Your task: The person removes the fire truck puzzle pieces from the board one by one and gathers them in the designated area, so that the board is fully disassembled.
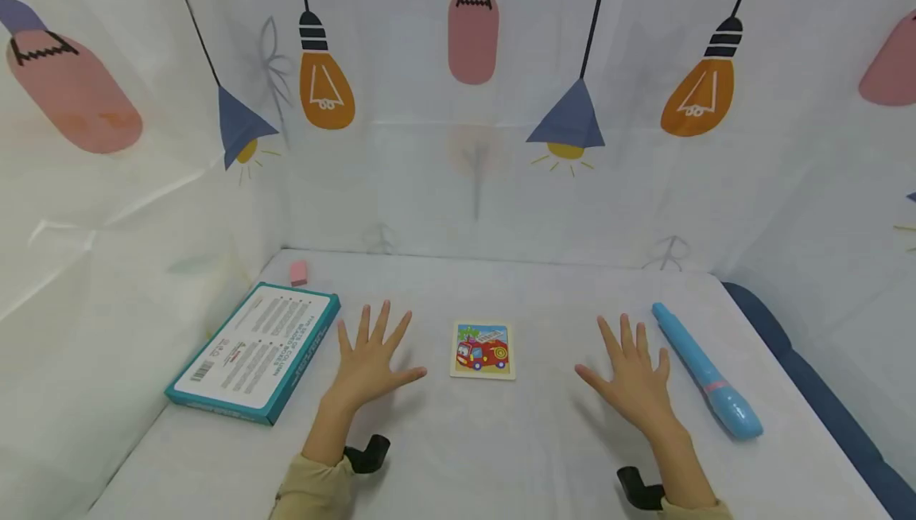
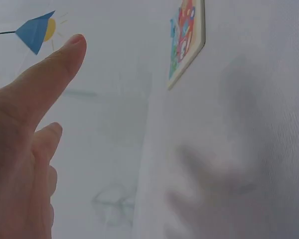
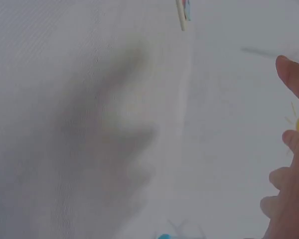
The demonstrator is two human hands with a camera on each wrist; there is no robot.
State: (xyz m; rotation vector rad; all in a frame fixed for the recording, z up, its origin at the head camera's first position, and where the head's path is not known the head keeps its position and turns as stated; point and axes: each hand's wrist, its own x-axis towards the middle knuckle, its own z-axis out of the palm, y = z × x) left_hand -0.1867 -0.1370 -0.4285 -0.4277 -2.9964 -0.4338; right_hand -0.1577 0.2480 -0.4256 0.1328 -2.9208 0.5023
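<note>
Head view: my left hand (image 1: pixel 366 370) and right hand (image 1: pixel 635 385) hovered empty, spread wide; truck picture (image 1: pixel 483 351) lay between, box (image 1: pixel 254 349) left, blue stick (image 1: pixel 703 371) right.

My sleeves (image 1: pixel 312 491) are khaki, my wrist mounts (image 1: pixel 368 455) black. The tile (image 1: pixel 483 351) has a cream border and a red truck (image 1: pixel 478 356) against blue. I see a teal-and-white box (image 1: pixel 254 349), a pink block (image 1: pixel 298 273), a light-blue stick (image 1: pixel 691 353) banded pink, and a white curtain (image 1: pixel 415 186) patterned with orange bulbs (image 1: pixel 327 91), blue shades (image 1: pixel 568 118) and pink lamps (image 1: pixel 473 39).
</note>
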